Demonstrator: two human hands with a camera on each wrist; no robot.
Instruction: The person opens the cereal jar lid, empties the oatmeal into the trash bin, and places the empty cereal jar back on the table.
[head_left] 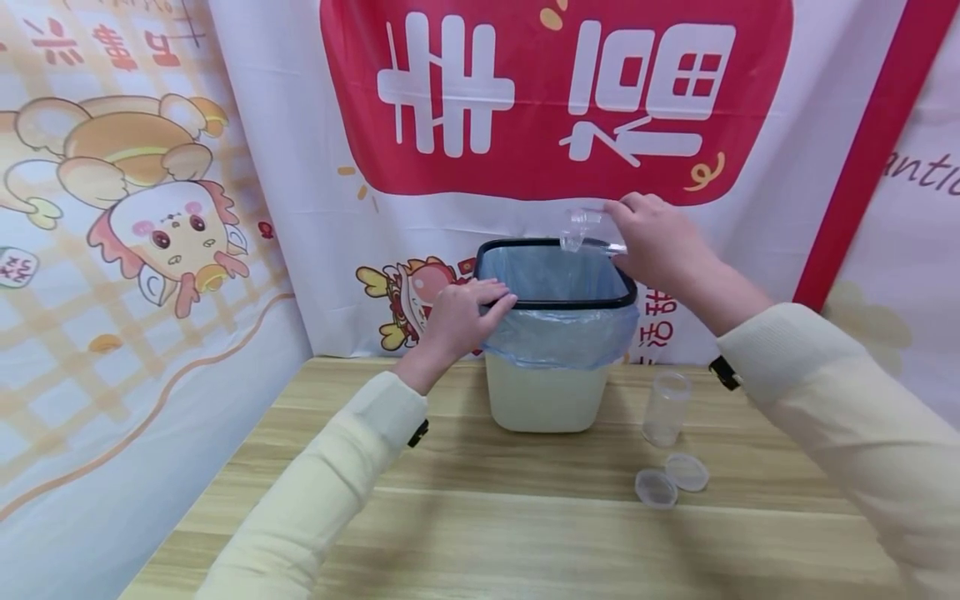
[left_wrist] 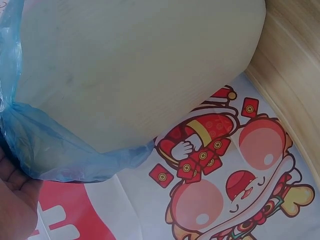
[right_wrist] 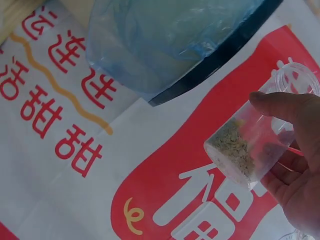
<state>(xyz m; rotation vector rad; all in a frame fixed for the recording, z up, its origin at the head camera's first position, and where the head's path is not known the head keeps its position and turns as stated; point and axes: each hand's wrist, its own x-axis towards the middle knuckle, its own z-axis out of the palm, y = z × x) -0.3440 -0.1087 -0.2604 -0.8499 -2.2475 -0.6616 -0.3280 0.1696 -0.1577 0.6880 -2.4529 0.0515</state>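
Observation:
A cream trash bin (head_left: 545, 392) with a black rim and a blue plastic liner (head_left: 562, 337) stands on the table against the back cloth. My left hand (head_left: 461, 321) grips the bin's left rim; its fingertips are partly hidden in the left wrist view. Above the bin's right side, my right hand (head_left: 652, 237) holds a clear plastic jar (head_left: 579, 229) tilted, with its mouth toward the bin. Greenish-brown flaky bits (right_wrist: 231, 147) lie near the jar's base in the right wrist view.
A second clear jar (head_left: 666, 408) stands right of the bin on the wooden table (head_left: 525, 542). Two clear round lids (head_left: 656, 489) lie in front of it. Printed cloths hang behind and along the left side.

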